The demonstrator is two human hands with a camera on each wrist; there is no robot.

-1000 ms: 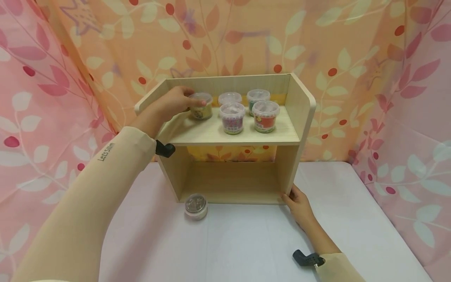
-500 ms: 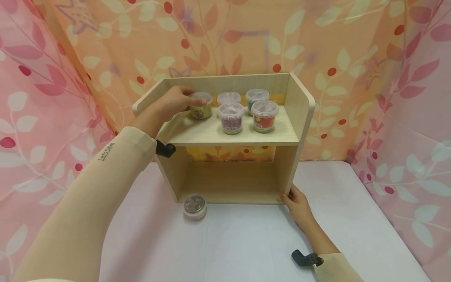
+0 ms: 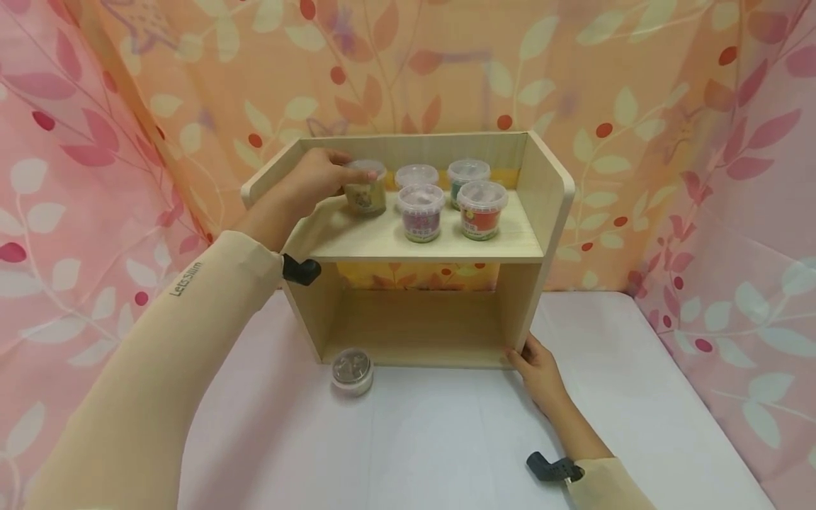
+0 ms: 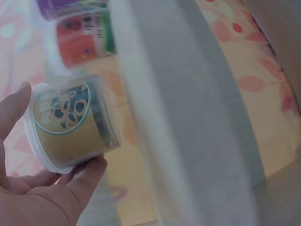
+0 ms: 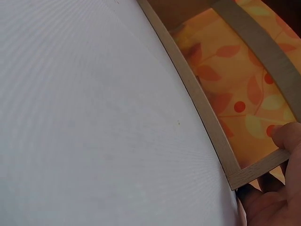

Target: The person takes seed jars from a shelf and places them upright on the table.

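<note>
My left hand point(image 3: 316, 178) grips a small clear-lidded plastic cup point(image 3: 370, 197) at the left of the wooden shelf unit's upper board point(image 3: 344, 239). The cup's yellow label point(image 4: 68, 136) shows sunflowers in the left wrist view, where thumb and fingers hold it around the lid end. To its right, also on the upper board, stand a purple-labelled cup point(image 3: 421, 221), a red-labelled cup point(image 3: 481, 218), a green cup point(image 3: 467, 185) and another lidded cup point(image 3: 416, 176) partly hidden behind the purple one. Low on the right, my right hand point(image 3: 542, 372) grips the unit's side panel point(image 5: 261, 168), thumb inside, fingers outside.
A small round clear-lidded tub point(image 3: 353, 372) stands on the white tabletop point(image 3: 433, 439) before the unit's left front corner. The unit's lower board point(image 3: 421, 326) lies below the cups. Leaf-patterned cloth point(image 3: 408, 71) hangs behind and at both sides.
My left hand and the yellow-labelled cup have risen slightly. The right hand keeps its grip on the side panel, and the other cups stay put.
</note>
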